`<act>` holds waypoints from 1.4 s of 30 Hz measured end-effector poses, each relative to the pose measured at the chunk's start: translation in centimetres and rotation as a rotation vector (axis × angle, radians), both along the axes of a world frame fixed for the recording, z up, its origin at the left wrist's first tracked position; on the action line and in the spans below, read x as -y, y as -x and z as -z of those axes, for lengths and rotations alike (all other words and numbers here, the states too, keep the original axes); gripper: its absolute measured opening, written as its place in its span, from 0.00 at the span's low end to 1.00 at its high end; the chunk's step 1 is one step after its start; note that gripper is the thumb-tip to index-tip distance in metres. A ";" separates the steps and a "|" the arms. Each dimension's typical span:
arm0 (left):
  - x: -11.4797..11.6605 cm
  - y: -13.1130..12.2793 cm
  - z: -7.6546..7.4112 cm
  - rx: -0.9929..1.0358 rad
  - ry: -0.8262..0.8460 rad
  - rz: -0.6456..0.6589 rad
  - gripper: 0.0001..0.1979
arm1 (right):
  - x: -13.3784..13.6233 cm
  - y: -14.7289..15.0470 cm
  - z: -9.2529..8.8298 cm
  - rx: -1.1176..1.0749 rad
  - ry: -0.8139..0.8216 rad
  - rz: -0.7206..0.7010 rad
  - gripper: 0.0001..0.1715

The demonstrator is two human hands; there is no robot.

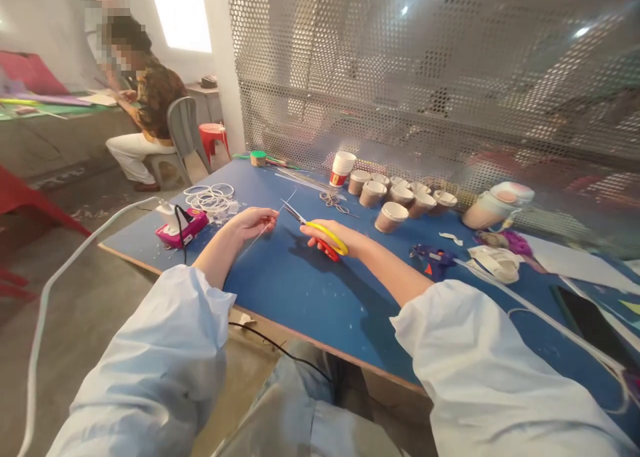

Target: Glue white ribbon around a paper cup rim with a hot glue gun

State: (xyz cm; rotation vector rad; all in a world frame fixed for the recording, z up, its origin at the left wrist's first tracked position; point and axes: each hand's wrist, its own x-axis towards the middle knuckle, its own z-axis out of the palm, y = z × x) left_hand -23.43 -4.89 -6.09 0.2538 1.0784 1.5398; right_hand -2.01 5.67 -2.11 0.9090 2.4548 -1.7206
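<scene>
My left hand is closed in a pinch on a thin pale strand, whose ends stick out on both sides of the fingers. I cannot make out whether it is wire or string. My right hand is closed round the handles of a pair of scissors, one loop yellow and the other red. The metal blades point up and left, close to the strand's upper end. Whether they touch it is too fine to tell. Both hands are above the blue tabletop.
Several brown-wrapped cups and a stack of paper cups stand at the back. A purple glue gun lies right; a pink power strip and coiled white cord lie left. A phone rests far right. Another person sits beyond.
</scene>
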 end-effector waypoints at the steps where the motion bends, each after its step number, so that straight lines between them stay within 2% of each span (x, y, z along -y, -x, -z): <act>1: 0.1 0.3 0.1 0.003 0.015 -0.004 0.17 | -0.3 0.4 0.0 0.008 -0.007 -0.013 0.25; 8: 0.6 1.8 -0.1 0.002 0.064 -0.074 0.14 | -1.2 2.2 -0.3 0.057 -0.033 -0.091 0.26; 16: 1.1 0.8 -0.8 0.035 0.051 -0.040 0.03 | -0.7 4.7 -1.0 0.102 -0.052 -0.139 0.29; 27: 1.2 0.9 -1.0 0.053 0.032 -0.066 0.07 | -0.6 6.7 -1.7 0.137 -0.077 -0.205 0.27; 32: 1.1 1.1 -0.7 0.071 0.079 -0.079 0.04 | -0.3 7.1 -1.8 0.142 -0.087 -0.201 0.28; 42: 1.0 1.5 -0.1 0.100 0.105 -0.170 0.16 | 0.0 8.1 -2.1 0.159 -0.084 -0.226 0.28</act>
